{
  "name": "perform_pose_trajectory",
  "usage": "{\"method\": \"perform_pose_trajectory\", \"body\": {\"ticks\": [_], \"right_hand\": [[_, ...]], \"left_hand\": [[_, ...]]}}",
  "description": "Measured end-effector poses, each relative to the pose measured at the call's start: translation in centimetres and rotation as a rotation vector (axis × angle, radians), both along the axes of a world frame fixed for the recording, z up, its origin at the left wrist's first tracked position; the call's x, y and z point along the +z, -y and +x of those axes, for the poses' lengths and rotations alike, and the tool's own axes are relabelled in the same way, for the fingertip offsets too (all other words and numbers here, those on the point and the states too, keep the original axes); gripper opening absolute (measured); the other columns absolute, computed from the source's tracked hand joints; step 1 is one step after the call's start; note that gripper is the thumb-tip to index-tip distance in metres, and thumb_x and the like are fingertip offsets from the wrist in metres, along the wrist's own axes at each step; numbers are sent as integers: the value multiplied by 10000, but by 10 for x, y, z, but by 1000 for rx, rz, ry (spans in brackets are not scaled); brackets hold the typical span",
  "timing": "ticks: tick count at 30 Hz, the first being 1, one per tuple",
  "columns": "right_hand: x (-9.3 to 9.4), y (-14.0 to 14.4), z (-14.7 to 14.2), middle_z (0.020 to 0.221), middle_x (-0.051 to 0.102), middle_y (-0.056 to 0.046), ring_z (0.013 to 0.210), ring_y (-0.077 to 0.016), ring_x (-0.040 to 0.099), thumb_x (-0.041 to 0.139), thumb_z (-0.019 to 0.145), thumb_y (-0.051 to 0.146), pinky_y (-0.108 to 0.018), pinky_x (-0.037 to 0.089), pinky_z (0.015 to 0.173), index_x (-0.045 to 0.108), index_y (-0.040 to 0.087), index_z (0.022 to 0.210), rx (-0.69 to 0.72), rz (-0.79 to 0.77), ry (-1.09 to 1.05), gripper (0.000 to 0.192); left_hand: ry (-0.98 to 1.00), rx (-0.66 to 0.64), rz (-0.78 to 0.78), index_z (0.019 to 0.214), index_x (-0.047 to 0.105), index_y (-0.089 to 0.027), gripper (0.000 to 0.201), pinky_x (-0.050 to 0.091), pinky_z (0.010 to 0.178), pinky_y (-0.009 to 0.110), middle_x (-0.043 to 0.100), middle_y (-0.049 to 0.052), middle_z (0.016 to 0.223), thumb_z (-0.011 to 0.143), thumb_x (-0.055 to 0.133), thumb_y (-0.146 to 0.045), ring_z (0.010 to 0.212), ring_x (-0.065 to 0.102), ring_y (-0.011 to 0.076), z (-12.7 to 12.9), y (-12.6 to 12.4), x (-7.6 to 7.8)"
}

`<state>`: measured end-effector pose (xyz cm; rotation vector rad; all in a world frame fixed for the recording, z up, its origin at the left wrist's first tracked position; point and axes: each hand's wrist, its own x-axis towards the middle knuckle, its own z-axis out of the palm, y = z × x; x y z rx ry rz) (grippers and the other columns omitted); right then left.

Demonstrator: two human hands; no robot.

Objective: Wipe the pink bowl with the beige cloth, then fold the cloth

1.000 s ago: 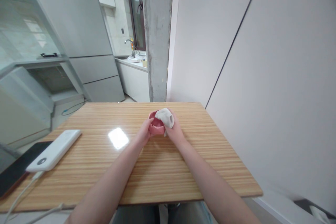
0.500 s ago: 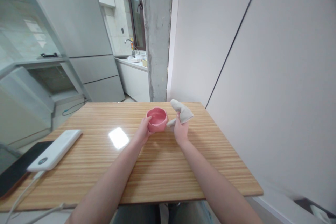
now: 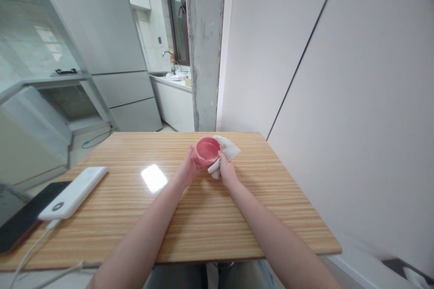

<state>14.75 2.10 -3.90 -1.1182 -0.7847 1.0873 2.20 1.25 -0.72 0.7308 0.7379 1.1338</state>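
A small pink bowl (image 3: 207, 148) with a wavy outer wall is held above the far part of the table, its opening tipped toward me. My left hand (image 3: 188, 168) grips the bowl's left side, fingers closed on its wall. In my right hand (image 3: 227, 169) is a whitish cloth (image 3: 229, 148), bunched between thumb and fingers. The cloth lies against the bowl's right side, with one corner sticking out to the right and a fold hanging below. My right thumb is at the bowl's rim. The fingers behind the cloth are hidden.
On the wood-grain table (image 3: 129, 230), a white power bank (image 3: 74, 193) with a cable (image 3: 34, 246) overlaps a dark phone (image 3: 27, 216) at the left. A pale wall (image 3: 305, 113) runs along the right. Beyond the table stand a fridge (image 3: 91, 22) and a sink counter (image 3: 172, 99).
My right hand has brought the cloth left, from beside the bowl onto its right side. The bowl has shifted slightly right, and my left thumb has moved from inside it to its outer left side.
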Motion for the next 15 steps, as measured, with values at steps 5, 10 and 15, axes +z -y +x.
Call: {"method": "perform_pose_trajectory", "body": {"ticks": [5, 10, 15], "right_hand": [[0, -7, 9, 932, 732, -39, 1053, -220, 625, 580, 708, 387, -308, 469, 932, 703, 192, 872, 47, -10, 56, 282], [-9, -11, 2, 1034, 710, -38, 1108, -204, 596, 605, 706, 453, -322, 434, 990, 689, 199, 915, 99, 43, -8, 340], [-5, -13, 10, 1036, 709, -63, 1030, -222, 639, 613, 702, 500, -327, 498, 911, 682, 176, 978, 47, -48, -46, 431]], "left_hand": [[-68, 9, -22, 1118, 608, -149, 480, 561, 656, 328, 646, 122, 1129, 810, 539, -511, 1014, 614, 283, -4, -1, -2], [-20, 199, 62, 1181, 542, -182, 476, 560, 714, 330, 601, 108, 1195, 808, 565, -476, 1060, 585, 256, 3, -3, -8], [-131, 137, 51, 1208, 492, -274, 513, 543, 724, 298, 568, 72, 1246, 750, 663, -431, 1047, 591, 221, 4, -2, -11]]}}
